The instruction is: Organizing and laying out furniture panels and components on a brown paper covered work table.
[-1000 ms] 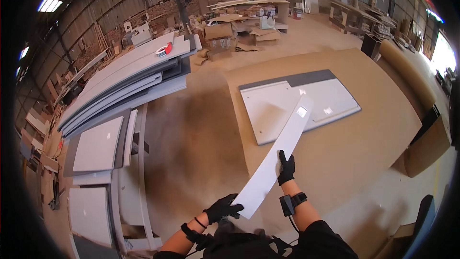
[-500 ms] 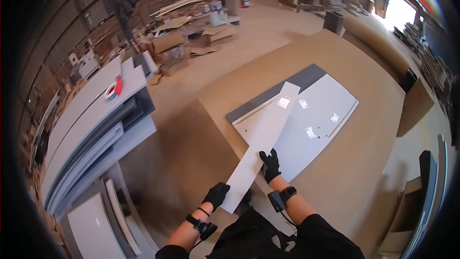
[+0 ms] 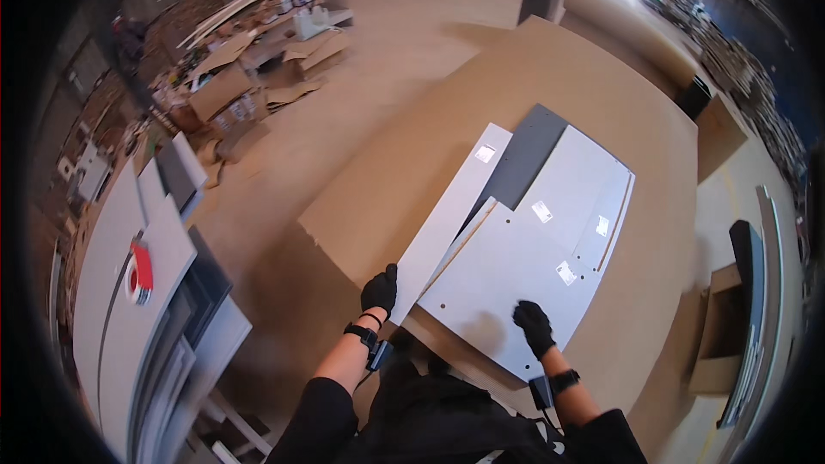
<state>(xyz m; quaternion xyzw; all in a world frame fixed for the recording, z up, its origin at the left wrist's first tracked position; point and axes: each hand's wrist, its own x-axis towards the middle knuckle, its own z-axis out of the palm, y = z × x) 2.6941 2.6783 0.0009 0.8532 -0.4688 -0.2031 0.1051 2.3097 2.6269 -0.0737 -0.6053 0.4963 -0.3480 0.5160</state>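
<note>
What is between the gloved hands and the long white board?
Nothing visible. The left hand grips the near end of the long white board. The right hand rests flat on the wider panel beside it.

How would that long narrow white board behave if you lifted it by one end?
The narrow white board looks thin and long, so it would probably bend or sag. Its smooth face may slip, though the gloved left hand grips its near end.

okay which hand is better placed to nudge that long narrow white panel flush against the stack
Left, probably. The left hand already grips the near end of the narrow white panel. The right hand lies flat on the wide white panel, apart from the narrow one, and looks better placed to steady that stack.
</note>
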